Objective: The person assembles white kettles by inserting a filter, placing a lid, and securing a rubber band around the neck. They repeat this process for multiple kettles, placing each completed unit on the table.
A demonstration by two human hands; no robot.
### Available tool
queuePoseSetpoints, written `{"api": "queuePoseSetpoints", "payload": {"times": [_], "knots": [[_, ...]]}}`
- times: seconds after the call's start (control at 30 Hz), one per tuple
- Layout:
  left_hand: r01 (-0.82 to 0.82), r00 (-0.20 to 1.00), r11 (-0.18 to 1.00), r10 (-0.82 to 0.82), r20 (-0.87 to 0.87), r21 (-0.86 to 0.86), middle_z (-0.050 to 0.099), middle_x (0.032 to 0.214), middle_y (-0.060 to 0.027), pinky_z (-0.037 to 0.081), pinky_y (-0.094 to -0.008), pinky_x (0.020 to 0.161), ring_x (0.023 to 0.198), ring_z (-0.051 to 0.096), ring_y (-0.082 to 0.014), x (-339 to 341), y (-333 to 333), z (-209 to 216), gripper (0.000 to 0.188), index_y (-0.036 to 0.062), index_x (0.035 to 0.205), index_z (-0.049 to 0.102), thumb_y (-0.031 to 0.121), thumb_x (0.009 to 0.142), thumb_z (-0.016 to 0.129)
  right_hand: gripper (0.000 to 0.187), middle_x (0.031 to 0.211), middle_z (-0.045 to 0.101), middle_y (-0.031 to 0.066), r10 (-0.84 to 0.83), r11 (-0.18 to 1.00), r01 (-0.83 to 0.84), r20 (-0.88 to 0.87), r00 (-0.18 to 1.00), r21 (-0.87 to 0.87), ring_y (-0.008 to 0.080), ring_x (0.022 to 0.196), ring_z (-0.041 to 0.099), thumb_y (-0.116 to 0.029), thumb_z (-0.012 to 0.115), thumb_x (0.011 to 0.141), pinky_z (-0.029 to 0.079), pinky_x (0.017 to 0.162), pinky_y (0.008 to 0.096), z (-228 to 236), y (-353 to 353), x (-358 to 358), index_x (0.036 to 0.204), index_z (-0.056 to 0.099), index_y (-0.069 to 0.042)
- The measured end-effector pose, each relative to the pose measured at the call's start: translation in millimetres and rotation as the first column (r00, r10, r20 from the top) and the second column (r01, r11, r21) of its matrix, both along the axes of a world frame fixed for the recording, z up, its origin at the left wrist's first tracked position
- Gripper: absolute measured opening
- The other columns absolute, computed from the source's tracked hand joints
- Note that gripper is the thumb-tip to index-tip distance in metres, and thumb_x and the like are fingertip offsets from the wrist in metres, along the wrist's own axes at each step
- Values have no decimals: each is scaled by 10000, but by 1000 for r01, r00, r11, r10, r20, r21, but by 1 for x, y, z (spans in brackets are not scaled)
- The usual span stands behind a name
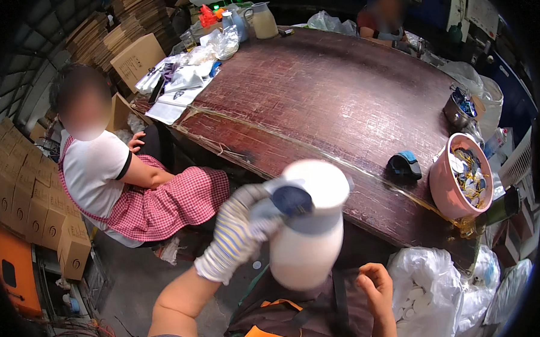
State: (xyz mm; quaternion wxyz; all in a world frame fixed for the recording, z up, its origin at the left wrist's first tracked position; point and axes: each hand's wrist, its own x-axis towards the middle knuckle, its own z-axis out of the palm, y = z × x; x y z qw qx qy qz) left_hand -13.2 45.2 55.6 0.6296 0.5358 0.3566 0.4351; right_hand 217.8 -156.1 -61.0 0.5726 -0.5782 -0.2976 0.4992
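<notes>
My left hand (pixel 233 230), in a striped knit glove, is closed around the handle of a cream vacuum jug (pixel 307 251). The jug has a white top and a grey collar, and hangs nearly upright over my lap, just off the table's front edge. At its handle side sits a dark blue rounded part (pixel 292 200), blurred, so I cannot tell whether it belongs to the jug. My bare right hand (pixel 376 289) is raised low on the right, apart from the jug. Its fingers are loosely bent and nothing shows in them.
A dark red-brown table (pixel 315 94) stretches ahead. On its right are a pink bucket (pixel 441 188) of metal discs, a blue-black object (pixel 404 165) and a metal bowl (pixel 457 113). Plastic bags (pixel 422 282) stand below right. One person (pixel 120 181) sits at left; another (pixel 369 31) is far back.
</notes>
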Motion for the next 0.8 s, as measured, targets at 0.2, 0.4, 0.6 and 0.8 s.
{"api": "queuePoseSetpoints", "payload": {"times": [0.2,0.4,0.6,0.8], "knots": [[-509,860,810,491,137,291,668,939,-69,423,-214,391,534,547,-83,-17,103,-7,403,10,1119,575,167,809,779,181,938,624,28,-10,1000,11,34,999,-21,93,852,599,-34,624,890,479,784,231,-18,-2,0,1065,592,3],[-597,753,561,639,158,573,621,1018,-54,483,-244,794,889,569,-106,-22,170,-54,347,12,1115,572,126,841,753,190,959,623,40,-41,997,52,182,983,-59,107,876,600,-21,611,885,495,789,242,-40,-17,5,1072,593,8],[-438,393,434,880,-266,787,533,1267,-231,438,-438,978,1120,551,-377,-37,280,-40,614,1,1322,424,220,834,726,229,1018,616,54,-17,995,44,281,960,-88,131,948,599,-8,608,871,499,846,262,-57,-19,7,1099,588,3],[-230,492,418,829,-266,879,511,1283,-223,412,-449,1016,1164,522,-383,11,233,-91,516,8,1291,489,194,836,643,352,1101,635,76,-34,993,69,333,942,-91,185,1035,613,-27,642,857,485,897,295,-55,-15,-6,1202,574,-8]]}}
